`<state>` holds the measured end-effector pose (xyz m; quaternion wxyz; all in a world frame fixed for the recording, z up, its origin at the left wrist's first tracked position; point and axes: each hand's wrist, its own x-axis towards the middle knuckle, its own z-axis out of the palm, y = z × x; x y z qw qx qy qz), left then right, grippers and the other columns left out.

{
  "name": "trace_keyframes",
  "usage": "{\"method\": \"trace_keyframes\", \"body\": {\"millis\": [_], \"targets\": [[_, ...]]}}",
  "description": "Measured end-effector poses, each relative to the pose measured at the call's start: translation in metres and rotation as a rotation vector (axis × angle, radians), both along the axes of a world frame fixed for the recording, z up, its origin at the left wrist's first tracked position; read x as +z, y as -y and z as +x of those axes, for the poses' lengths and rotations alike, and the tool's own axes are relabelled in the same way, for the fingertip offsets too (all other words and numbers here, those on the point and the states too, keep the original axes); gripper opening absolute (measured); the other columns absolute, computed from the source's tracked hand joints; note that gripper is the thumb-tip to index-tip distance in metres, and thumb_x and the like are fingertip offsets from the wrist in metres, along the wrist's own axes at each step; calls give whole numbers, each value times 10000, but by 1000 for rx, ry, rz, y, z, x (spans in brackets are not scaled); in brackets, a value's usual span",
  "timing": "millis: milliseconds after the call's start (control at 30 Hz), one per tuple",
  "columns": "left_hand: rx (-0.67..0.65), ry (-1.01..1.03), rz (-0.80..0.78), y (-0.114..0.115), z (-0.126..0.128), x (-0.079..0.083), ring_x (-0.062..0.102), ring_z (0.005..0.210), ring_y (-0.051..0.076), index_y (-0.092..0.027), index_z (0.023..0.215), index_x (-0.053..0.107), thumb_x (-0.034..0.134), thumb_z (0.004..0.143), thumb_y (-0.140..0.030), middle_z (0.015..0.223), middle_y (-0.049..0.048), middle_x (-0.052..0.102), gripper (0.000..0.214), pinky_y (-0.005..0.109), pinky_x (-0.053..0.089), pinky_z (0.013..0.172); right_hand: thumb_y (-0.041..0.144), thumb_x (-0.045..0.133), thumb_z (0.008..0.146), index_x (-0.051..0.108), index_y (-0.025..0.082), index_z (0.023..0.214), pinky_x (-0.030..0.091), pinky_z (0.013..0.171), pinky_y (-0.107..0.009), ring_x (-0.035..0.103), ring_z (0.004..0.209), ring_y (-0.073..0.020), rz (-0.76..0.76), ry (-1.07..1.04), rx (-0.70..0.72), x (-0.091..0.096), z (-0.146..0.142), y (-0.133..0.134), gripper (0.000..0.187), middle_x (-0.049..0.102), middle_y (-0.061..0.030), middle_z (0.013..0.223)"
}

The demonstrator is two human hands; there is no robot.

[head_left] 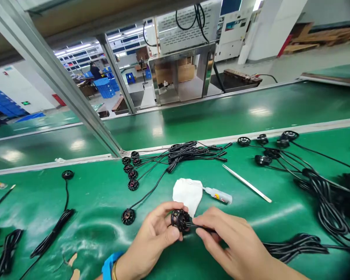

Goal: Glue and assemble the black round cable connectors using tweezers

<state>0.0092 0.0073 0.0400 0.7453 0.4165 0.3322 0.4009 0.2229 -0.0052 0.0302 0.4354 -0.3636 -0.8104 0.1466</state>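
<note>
My left hand (154, 237) pinches a small round black motor-like part (180, 220) between thumb and fingers, just above the green table. My right hand (230, 243) grips the black cable (291, 245) where it leaves that part; the cable trails off to the right in a coiled bundle. Just behind my hands lies a white cloth (188, 193) with a small glue bottle (219, 195) beside it.
A row of several round black parts (130, 171) with bundled cables (186, 152) lies ahead. More parts and cables (323, 186) pile up at right. A thin metal strip (246, 183) lies mid-right. Loose cables (54, 232) rest at left. A metal frame post (76, 97) rises behind.
</note>
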Motion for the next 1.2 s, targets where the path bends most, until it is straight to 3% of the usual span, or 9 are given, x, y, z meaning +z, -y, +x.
{"method": "trace_keyframes", "body": {"millis": [400, 500, 567, 633, 733, 933, 1067, 1200], "targets": [[-26, -26, -84, 4, 2, -3, 594, 843, 151, -221, 1229, 681, 799, 810, -354, 1033, 67, 661, 455, 249, 454, 741, 128, 551, 969, 630, 163, 1078, 443, 611, -270, 593, 672, -139, 144, 89, -121, 3, -3, 6, 139, 644, -21, 808], [-10, -20, -112, 3, 1, -4, 604, 819, 147, -212, 1230, 688, 766, 840, -350, 1002, 65, 660, 422, 242, 460, 721, 227, 545, 995, 625, 179, 1090, 444, 610, -277, 596, 652, -141, 52, 79, -159, 7, -1, 6, 133, 636, -8, 793], [3, -4, -133, 3, 0, -4, 609, 782, 135, -203, 1223, 698, 753, 851, -346, 975, 63, 662, 402, 230, 462, 694, 264, 532, 1003, 628, 201, 981, 424, 572, -270, 577, 616, -132, -69, 58, -150, 10, 1, 5, 117, 609, 12, 746], [6, 2, -148, 2, 0, -4, 603, 724, 119, -180, 1200, 712, 745, 857, -356, 880, 53, 665, 387, 212, 457, 658, 235, 508, 1008, 611, 217, 878, 411, 559, -257, 565, 618, -123, -181, 18, -108, 13, 3, 4, 167, 590, 23, 730], [-23, -6, -162, 1, 0, -5, 590, 631, 110, -120, 1143, 735, 720, 866, -417, 732, 46, 648, 406, 200, 454, 593, 171, 493, 1003, 614, 218, 882, 428, 599, -249, 570, 680, -126, -236, -71, -70, 15, 4, 2, 177, 595, 12, 773], [-79, 2, -209, 2, 1, -10, 606, 524, 97, -89, 1101, 742, 663, 882, -511, 789, 99, 714, 482, 185, 458, 494, 122, 554, 969, 655, 187, 985, 408, 683, -303, 515, 735, -162, 23, -39, -128, 13, 1, 3, 122, 598, -25, 810], [-95, 33, -238, 2, 2, -11, 612, 503, 92, -83, 1043, 752, 666, 871, -536, 782, 99, 724, 491, 176, 459, 474, 79, 561, 947, 681, 156, 1034, 357, 665, -314, 478, 734, -170, 206, 44, -162, 13, 1, 6, 167, 620, -39, 808], [-81, 43, -238, 2, 3, -10, 625, 527, 96, -89, 1049, 753, 676, 869, -521, 798, 96, 720, 474, 178, 463, 488, 40, 498, 946, 690, 127, 1088, 357, 711, -334, 477, 773, -188, 288, 114, -146, 12, 4, 7, 254, 634, -64, 851]]}}
